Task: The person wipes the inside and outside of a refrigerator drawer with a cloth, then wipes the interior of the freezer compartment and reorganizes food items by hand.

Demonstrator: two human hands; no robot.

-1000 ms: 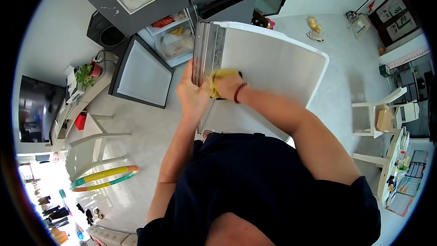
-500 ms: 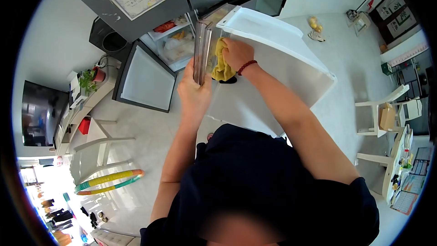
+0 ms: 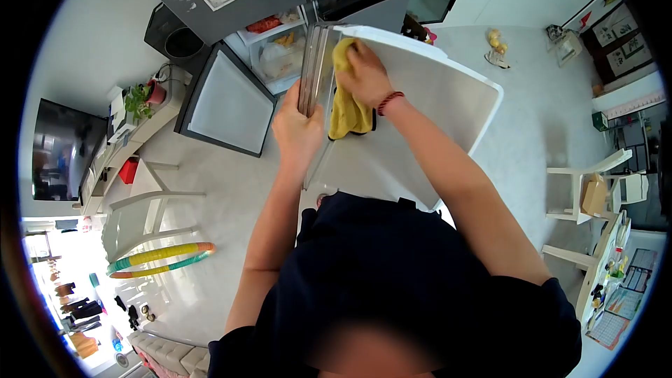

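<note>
Yellow cloth (image 3: 351,113), limp, in curled right grip (image 3: 366,77); left grip (image 3: 297,128) clasping glossy panel (image 3: 318,63) of white drawer (image 3: 437,101).

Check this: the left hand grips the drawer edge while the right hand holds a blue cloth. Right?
Not quite: the cloth is yellow, as the head view shows. The right hand holds it, and the left hand grips the drawer edge.

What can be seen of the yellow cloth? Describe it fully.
The cloth is yellow, with dark edging showing lower down. It looks like soft fabric, creased and bunched. The right hand holds its upper part; the rest extends loosely toward the person, inside the white bin, near its clear side. Whether it is damp cannot be told.
</note>
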